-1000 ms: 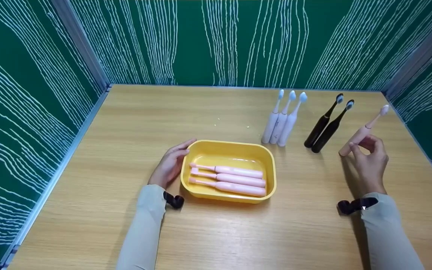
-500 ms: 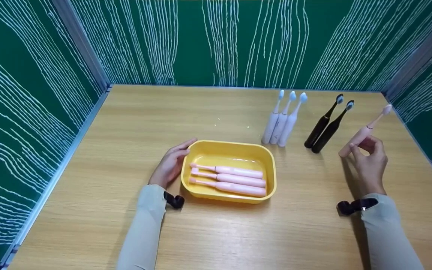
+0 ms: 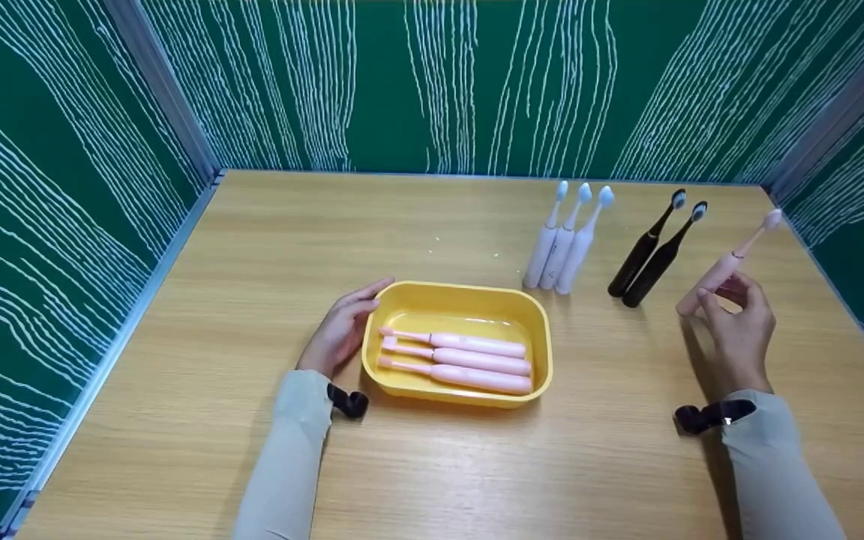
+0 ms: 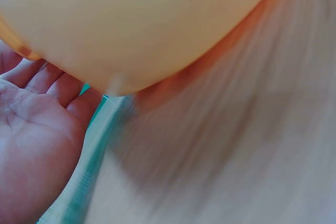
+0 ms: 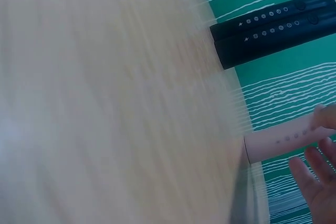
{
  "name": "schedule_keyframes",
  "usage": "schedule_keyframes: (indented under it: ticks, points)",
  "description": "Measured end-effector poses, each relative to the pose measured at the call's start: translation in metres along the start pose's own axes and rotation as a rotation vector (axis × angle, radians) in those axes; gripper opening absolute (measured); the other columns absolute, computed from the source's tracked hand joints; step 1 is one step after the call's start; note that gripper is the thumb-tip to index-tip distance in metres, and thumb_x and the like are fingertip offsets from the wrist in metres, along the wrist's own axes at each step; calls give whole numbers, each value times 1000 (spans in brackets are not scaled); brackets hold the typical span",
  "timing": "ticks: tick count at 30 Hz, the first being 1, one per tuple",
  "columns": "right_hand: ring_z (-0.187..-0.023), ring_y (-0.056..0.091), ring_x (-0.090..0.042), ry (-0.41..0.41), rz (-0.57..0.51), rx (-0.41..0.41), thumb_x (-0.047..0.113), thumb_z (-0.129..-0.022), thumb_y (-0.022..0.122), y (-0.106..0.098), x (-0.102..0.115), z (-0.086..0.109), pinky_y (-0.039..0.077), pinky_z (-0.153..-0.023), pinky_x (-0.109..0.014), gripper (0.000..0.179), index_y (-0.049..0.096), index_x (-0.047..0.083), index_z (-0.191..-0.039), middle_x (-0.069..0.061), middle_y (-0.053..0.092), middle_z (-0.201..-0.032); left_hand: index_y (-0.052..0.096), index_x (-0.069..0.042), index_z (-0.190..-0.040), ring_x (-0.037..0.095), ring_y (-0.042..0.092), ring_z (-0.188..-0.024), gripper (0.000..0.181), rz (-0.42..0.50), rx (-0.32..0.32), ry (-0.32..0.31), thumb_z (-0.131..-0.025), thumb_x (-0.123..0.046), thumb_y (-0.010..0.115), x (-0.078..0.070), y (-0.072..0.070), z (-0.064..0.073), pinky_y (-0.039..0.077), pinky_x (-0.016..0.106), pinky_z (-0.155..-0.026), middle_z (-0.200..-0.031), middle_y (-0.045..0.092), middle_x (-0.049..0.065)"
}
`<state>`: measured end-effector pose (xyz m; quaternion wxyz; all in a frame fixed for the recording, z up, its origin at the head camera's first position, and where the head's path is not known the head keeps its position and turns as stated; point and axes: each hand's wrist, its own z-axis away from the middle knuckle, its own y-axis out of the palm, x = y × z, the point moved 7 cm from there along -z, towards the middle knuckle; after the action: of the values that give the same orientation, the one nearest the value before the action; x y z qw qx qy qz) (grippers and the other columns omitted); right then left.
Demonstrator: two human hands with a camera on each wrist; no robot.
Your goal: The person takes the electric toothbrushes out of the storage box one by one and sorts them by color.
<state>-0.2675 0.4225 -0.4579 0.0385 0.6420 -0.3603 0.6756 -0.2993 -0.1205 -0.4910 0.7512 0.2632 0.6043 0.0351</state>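
Note:
A pink electric toothbrush (image 3: 717, 279) stands upright at the table's right side, its brush head at the top. My right hand (image 3: 743, 326) pinches its handle between thumb and fingers; in the right wrist view, that handle (image 5: 286, 139) shows a row of small marks. At the left end of a yellow tray (image 3: 469, 288), my left hand (image 3: 338, 330) touches the outer wall with extended fingers. The left wrist view shows its palm (image 4: 39, 124) facing the tray, with the fingertips partly hidden. Three pink electric toothbrushes (image 3: 481, 360) lie side by side in the tray.
Three white electric toothbrushes (image 3: 558, 255) stand together behind the tray's right end. Two black ones (image 3: 649, 262) stand between them and my right hand. Small pale specks lie on the wooden table (image 3: 312, 225). Green panels with white lines (image 3: 387, 90) enclose the back and sides.

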Motion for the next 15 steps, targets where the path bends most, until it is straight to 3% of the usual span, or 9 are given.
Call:
schedule_keyframes:
  ticks: [7,15]
  points:
    - [-124,47,-12,-38,8,-67,31,-93,60,-6,10,6,46,-104,-23,55,42,21,-144,-3,51,-138,36,2,-145,25,31,-143,48,10,-5,4,-98,-2,38,0,0,0,28,34,-118,-156,31,13]
    - [-106,53,-1,-117,-144,-275,28,-89,66,-18,24,11,49,-97,-22,45,54,17,-131,15,55,-111,37,2,-145,23,32,-143,48,3,-13,5,-97,-1,37,-1,0,0,28,33,-119,-156,32,12]
